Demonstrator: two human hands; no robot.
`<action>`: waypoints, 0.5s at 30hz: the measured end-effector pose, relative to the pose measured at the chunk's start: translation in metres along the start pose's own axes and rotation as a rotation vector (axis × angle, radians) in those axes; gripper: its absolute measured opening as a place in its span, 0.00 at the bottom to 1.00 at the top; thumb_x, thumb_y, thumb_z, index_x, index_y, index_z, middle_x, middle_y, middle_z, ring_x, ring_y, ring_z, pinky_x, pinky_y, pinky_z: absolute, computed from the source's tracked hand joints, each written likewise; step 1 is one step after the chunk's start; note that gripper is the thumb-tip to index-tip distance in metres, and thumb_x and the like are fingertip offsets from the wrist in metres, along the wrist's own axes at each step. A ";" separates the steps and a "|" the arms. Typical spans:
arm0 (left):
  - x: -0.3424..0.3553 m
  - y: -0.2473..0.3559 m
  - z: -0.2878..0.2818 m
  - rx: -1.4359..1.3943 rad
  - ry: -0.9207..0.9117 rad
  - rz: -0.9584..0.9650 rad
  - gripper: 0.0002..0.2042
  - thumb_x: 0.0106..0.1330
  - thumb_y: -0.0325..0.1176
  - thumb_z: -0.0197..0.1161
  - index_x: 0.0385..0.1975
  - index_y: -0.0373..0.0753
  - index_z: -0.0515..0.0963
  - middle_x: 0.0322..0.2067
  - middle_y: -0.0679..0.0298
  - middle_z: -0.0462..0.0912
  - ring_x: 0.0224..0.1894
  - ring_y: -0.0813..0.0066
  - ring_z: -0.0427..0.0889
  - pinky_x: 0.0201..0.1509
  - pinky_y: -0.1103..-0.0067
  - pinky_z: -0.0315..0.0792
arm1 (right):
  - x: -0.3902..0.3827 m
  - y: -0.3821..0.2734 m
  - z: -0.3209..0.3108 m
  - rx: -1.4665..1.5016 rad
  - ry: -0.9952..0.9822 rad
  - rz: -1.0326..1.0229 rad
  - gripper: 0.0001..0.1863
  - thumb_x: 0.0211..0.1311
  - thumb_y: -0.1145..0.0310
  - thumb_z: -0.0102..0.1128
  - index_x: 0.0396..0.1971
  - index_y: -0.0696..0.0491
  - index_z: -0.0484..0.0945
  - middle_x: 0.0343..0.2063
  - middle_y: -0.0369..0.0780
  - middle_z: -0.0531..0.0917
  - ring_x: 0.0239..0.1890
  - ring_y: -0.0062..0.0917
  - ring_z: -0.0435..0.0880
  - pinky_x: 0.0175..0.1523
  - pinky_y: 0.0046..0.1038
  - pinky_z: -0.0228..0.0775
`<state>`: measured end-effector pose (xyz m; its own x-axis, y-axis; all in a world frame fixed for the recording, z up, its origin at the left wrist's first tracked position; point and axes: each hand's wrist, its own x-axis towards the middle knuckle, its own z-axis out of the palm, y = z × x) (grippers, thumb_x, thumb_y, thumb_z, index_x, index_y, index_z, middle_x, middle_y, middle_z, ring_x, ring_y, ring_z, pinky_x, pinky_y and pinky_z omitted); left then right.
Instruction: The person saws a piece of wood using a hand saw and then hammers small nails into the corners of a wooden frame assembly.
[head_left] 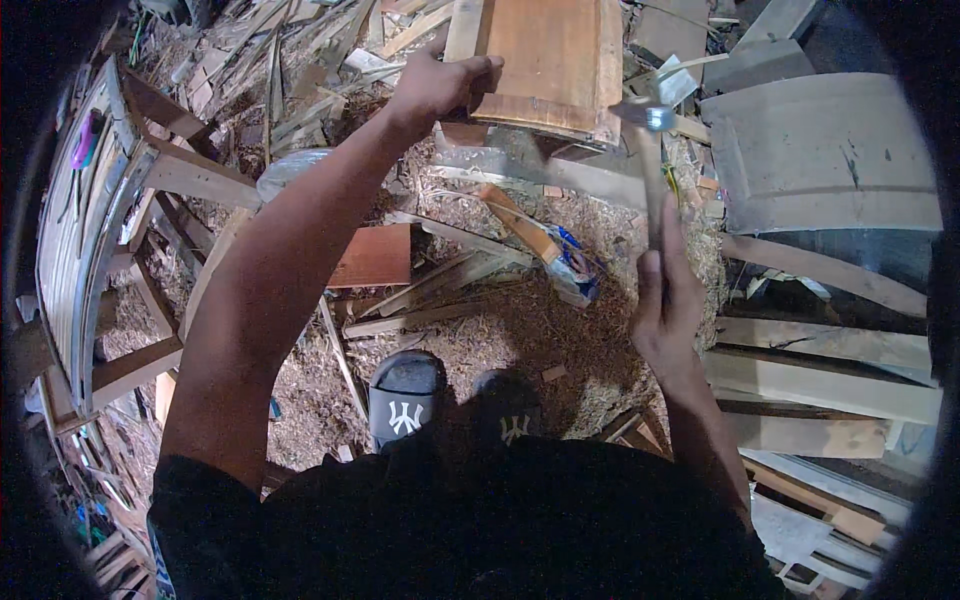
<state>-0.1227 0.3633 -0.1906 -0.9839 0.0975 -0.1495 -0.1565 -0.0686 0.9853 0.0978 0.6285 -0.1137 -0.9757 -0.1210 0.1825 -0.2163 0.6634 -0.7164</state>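
Note:
My left hand (447, 84) reaches far forward, its fingers closed on the left edge of a framed wooden panel (552, 55), which looks like a cabinet door or drawer. In my right hand (668, 305) is a hammer (652, 185), held upright by its handle with the thumb and a finger along it. The hammer's metal head shows beside the panel's near right corner; whether they touch I cannot tell. Below the panel, an orange-brown wood strip (520, 222) lies by a crumpled clear and blue plastic wrapper (575, 265).
Shavings and offcuts cover the ground around my slippers (407, 398). At left stands a wooden frame (72, 250) with a purple-handled tool (82, 140) on it. Several planks (830, 385) lie at right, below a large grey panel (820, 155). A reddish board (375, 257) lies ahead.

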 end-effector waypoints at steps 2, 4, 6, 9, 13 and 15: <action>0.000 0.001 -0.001 -0.011 -0.018 -0.001 0.14 0.66 0.37 0.72 0.45 0.36 0.81 0.26 0.67 0.82 0.18 0.84 0.72 0.20 0.82 0.64 | 0.002 0.007 0.002 -0.109 0.088 -0.193 0.28 0.80 0.73 0.42 0.77 0.53 0.56 0.70 0.51 0.70 0.73 0.36 0.68 0.73 0.34 0.58; 0.001 -0.001 -0.003 -0.019 -0.030 -0.001 0.14 0.66 0.37 0.72 0.45 0.36 0.81 0.26 0.67 0.82 0.18 0.84 0.73 0.20 0.82 0.64 | 0.003 0.011 0.006 -0.044 -0.195 0.149 0.28 0.80 0.74 0.42 0.76 0.55 0.56 0.69 0.54 0.70 0.72 0.36 0.69 0.72 0.35 0.60; 0.002 -0.005 -0.006 0.007 0.025 0.016 0.14 0.66 0.36 0.72 0.45 0.36 0.81 0.26 0.66 0.83 0.19 0.84 0.74 0.21 0.82 0.65 | 0.005 0.002 0.005 -0.063 -0.194 0.149 0.28 0.79 0.74 0.42 0.76 0.55 0.56 0.69 0.55 0.69 0.72 0.36 0.69 0.72 0.35 0.60; -0.003 0.006 -0.001 -0.015 -0.053 -0.008 0.13 0.65 0.31 0.72 0.45 0.35 0.79 0.25 0.65 0.83 0.20 0.81 0.77 0.22 0.80 0.69 | -0.001 -0.006 -0.001 -0.052 -0.117 0.083 0.29 0.78 0.76 0.43 0.76 0.54 0.57 0.68 0.56 0.71 0.71 0.38 0.70 0.72 0.35 0.61; 0.000 0.003 -0.004 -0.025 0.007 0.010 0.13 0.64 0.31 0.72 0.45 0.35 0.79 0.24 0.65 0.82 0.20 0.81 0.77 0.21 0.80 0.69 | -0.001 0.004 0.005 -0.094 -0.084 0.008 0.29 0.78 0.78 0.43 0.76 0.52 0.58 0.60 0.56 0.79 0.64 0.41 0.79 0.68 0.37 0.66; -0.002 0.005 0.000 -0.022 -0.026 0.015 0.14 0.65 0.32 0.71 0.45 0.34 0.78 0.26 0.64 0.83 0.21 0.81 0.78 0.22 0.81 0.69 | -0.001 0.014 0.005 -0.161 -0.274 0.220 0.30 0.77 0.80 0.42 0.77 0.52 0.56 0.61 0.56 0.78 0.66 0.39 0.77 0.69 0.39 0.65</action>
<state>-0.1217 0.3632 -0.1859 -0.9836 0.1223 -0.1324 -0.1440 -0.0917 0.9853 0.0953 0.6341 -0.1268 -0.9759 -0.1413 -0.1663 -0.0137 0.8003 -0.5994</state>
